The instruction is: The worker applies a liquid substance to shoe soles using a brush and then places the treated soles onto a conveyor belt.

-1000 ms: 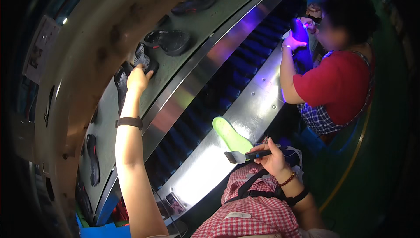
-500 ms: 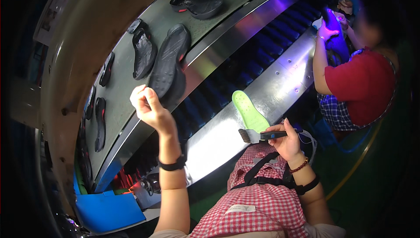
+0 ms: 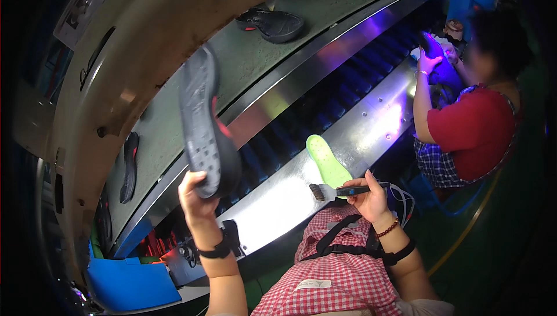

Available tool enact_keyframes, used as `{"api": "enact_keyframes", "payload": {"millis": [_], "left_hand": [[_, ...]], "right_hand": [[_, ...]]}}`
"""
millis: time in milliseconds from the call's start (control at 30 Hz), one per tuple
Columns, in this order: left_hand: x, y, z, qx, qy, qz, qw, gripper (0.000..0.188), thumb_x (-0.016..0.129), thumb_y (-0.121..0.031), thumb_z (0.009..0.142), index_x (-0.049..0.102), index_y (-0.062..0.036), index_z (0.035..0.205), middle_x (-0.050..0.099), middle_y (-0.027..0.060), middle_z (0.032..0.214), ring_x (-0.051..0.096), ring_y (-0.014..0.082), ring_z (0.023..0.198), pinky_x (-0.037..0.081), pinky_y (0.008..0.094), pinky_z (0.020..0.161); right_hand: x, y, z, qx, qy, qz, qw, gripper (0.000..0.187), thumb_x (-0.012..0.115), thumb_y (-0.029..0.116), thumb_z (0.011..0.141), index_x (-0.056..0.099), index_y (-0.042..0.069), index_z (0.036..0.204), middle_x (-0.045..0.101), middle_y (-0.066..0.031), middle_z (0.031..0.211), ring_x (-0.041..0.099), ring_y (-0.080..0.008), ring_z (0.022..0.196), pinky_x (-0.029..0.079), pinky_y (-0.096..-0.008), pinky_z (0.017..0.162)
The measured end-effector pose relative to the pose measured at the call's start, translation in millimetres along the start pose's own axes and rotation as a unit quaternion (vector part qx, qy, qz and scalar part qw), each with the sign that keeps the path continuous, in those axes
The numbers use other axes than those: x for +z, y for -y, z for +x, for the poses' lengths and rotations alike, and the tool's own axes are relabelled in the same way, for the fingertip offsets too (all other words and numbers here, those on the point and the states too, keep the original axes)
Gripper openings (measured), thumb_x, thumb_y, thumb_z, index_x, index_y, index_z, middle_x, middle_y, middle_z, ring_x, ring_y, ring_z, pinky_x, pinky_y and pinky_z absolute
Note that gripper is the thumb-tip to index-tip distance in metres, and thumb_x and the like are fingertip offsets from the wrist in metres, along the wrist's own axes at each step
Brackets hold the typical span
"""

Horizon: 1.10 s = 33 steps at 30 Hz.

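Observation:
My left hand grips one end of a black shoe sole with a red patch on its side. The sole stands nearly on end, slightly blurred, in front of the grey-green conveyor belt. In my right hand is a flat brush with a black handle, its dark bristles pointing left. Just beyond the brush, a lime-green insole lies on the shiny metal ledge, partly covered by the brush and my fingers.
More black soles, such as one farther along and one at the left, lie on the belt. A beige curved housing overhangs it. At the right, a co-worker in red handles a dark piece under violet light. A blue box stands lower left.
My left hand has lifted the black sole off the belt edge, bringing it down and toward me. The brush stays in my right hand, slightly lower and farther left. The view has shifted a little.

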State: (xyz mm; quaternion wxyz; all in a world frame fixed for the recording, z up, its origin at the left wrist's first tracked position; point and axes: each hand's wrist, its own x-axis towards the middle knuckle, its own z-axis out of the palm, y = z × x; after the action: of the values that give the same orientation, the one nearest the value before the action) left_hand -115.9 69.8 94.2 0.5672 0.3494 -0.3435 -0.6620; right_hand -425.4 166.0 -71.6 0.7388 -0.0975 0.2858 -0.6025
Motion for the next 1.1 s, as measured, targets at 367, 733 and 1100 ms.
{"api": "enact_keyframes", "payload": {"millis": [367,733,1100], "left_hand": [[-81,-79,6,0.079,-0.233,0.061,0.967,0.038,0.048,-0.011,0.072,0.048,0.0045,0.107,0.057,0.0171,0.107,0.056,0.0320,0.099,0.045,0.0442,0.089],[-97,-93,-3,0.045,-0.181,-0.021,0.982,0.039,0.051,-0.020,0.083,0.045,0.0025,0.114,0.053,0.0176,0.115,0.054,0.0300,0.103,0.046,0.0435,0.088],[-112,-127,72,0.016,-0.328,0.145,0.934,0.031,0.050,0.002,0.077,0.044,0.0003,0.107,0.048,0.0210,0.115,0.049,0.0353,0.108,0.036,0.0542,0.095]], "right_hand": [[-4,-6,13,0.018,0.025,0.012,0.999,0.057,0.035,0.043,0.092,0.061,-0.007,0.091,0.063,-0.0163,0.086,0.057,-0.0182,0.071,0.046,-0.0261,0.062],[8,-2,18,0.030,0.039,0.031,0.998,0.058,0.032,0.043,0.093,0.061,-0.007,0.091,0.064,-0.0163,0.085,0.057,-0.0171,0.068,0.044,-0.0256,0.059],[11,5,13,0.000,0.053,0.036,0.998,0.057,0.030,0.041,0.094,0.061,-0.007,0.091,0.064,-0.0168,0.085,0.056,-0.0159,0.067,0.044,-0.0251,0.061]]}}
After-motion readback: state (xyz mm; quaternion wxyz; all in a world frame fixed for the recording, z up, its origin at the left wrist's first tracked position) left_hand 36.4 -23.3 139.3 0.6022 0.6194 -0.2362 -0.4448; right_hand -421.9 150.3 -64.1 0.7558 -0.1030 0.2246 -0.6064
